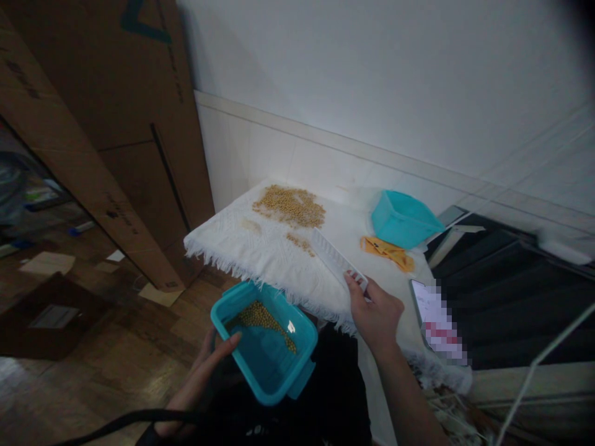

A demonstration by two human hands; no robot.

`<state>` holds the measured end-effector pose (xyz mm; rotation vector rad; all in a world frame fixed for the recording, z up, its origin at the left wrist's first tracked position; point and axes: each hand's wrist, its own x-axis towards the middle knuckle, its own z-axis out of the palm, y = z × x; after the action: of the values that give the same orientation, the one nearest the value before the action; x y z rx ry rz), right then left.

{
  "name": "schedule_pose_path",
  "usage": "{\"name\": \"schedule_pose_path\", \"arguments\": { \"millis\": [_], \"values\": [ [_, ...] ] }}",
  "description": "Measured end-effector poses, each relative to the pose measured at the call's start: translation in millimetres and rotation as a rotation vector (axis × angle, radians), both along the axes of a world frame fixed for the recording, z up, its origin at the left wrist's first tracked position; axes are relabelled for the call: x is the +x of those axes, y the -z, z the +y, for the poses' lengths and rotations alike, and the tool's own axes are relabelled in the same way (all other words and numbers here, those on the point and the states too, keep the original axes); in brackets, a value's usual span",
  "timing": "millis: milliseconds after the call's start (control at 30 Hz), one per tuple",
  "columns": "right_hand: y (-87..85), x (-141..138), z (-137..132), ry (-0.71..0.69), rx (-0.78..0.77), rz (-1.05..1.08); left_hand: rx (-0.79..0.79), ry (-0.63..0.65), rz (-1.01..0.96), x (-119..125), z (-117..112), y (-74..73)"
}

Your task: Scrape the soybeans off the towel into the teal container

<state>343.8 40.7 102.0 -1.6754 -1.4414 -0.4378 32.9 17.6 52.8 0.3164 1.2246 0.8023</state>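
Tub point(267, 353), tilted, is gripped at the rim by left hand point(209, 365); scraper point(335, 257) is pinched by right hand point(375, 313); beans point(260, 316) could be spilled by further tilt.

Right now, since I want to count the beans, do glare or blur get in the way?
Head view: a small glare spot sits in the teal container held by the left hand; the beans on the cloth look soft and merge; the phone screen is pixelated; straight lines bow, and the top right corner darkens.
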Motion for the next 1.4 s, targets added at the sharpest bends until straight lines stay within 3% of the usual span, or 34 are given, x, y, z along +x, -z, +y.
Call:
{"name": "schedule_pose_path", "arguments": {
  "millis": [333, 667, 1400],
  "values": [
    [7.9, -3.6, -6.8, 0.016, -0.004, 0.034, 0.012, -0.025, -0.004, 1.7, -1.6, -9.3],
    [6.2, 1.9, -1.3, -0.023, 0.008, 0.015, 0.015, -0.003, 0.01, 0.0, 0.4, 2.3],
    [3.1, 16.9, 3.8, -0.104, 0.078, -0.018, 0.034, -0.003, 0.003, -0.5, -1.6, -0.8]
  ]
}}
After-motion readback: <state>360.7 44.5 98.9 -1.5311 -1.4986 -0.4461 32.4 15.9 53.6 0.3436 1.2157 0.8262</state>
